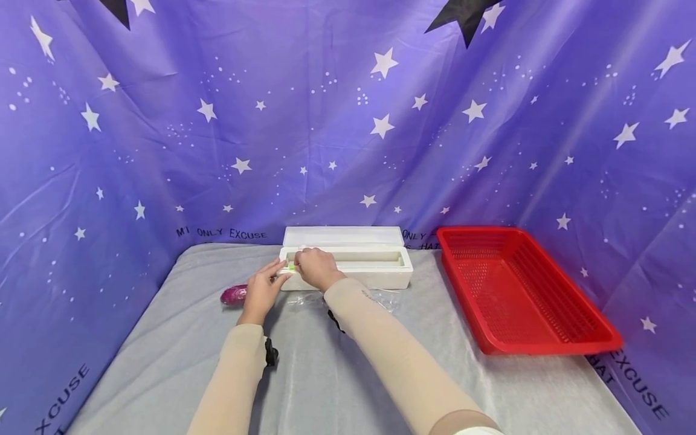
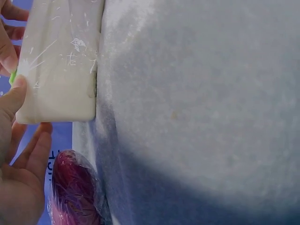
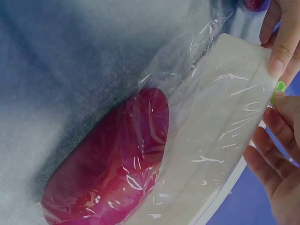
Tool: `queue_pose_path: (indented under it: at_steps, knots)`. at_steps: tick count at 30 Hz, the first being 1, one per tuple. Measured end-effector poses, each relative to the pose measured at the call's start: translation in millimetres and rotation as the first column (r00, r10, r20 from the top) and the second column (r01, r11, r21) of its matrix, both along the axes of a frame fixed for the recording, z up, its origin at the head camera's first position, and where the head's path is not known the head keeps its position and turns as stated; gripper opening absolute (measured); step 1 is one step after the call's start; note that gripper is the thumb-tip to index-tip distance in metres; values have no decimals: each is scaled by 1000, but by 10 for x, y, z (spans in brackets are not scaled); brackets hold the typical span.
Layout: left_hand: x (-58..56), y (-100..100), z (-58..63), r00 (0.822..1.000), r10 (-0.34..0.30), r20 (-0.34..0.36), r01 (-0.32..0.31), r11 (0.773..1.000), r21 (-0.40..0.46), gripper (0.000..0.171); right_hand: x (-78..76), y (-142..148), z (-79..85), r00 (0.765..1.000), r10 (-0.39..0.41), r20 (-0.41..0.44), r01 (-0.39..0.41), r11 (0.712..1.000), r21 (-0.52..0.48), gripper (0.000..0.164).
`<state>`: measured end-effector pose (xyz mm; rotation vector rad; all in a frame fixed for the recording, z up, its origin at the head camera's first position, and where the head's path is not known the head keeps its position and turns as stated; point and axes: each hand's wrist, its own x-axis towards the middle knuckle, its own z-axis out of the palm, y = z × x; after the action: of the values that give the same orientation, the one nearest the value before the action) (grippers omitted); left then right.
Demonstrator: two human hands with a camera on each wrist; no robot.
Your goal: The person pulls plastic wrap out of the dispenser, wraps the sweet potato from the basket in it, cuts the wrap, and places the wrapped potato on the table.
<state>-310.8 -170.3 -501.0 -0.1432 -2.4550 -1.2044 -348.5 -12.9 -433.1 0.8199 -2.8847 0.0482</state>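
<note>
A white cling film box (image 1: 375, 279) stands with its lid (image 1: 344, 235) up at the back. My left hand (image 1: 262, 293) grips its left end, thumb on the front top edge and fingers round the end. Close beside that thumb, my right hand (image 1: 318, 267) pinches a small green slider (image 3: 280, 87) on the edge. Clear film (image 3: 206, 150) hangs down the box's front and drapes over a smooth, purple-red oblong thing (image 3: 112, 164), like an eggplant. In the head view, my right forearm hides that one. Another purple-red thing (image 2: 72, 187), wrapped in film, lies left of the box.
A red perforated plastic basket (image 1: 527, 349) stands on the right of the table. Grey cloth (image 1: 304, 386) covers the tabletop. Purple star-patterned curtains (image 1: 326, 121) close in the back and both sides.
</note>
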Motion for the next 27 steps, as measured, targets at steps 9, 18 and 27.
queue_pose_path:
  at_steps: [9, 18, 27]
  knots:
    - [3, 1, 38, 1000, 4, 24, -4, 1000, 10, 43, -24, 121, 46, 997, 71, 28, -71, 997, 4, 12]
    - [12, 20, 23, 1000, 14, 22, -14, 1000, 21, 42, -26, 275, 21, 997, 80, 10, -79, 994, -70, 13]
    - [17, 20, -10, 999, 29, 29, -30, 999, 19, 42, 7, 381, 23, 996, 82, 36, -77, 991, -105, 16]
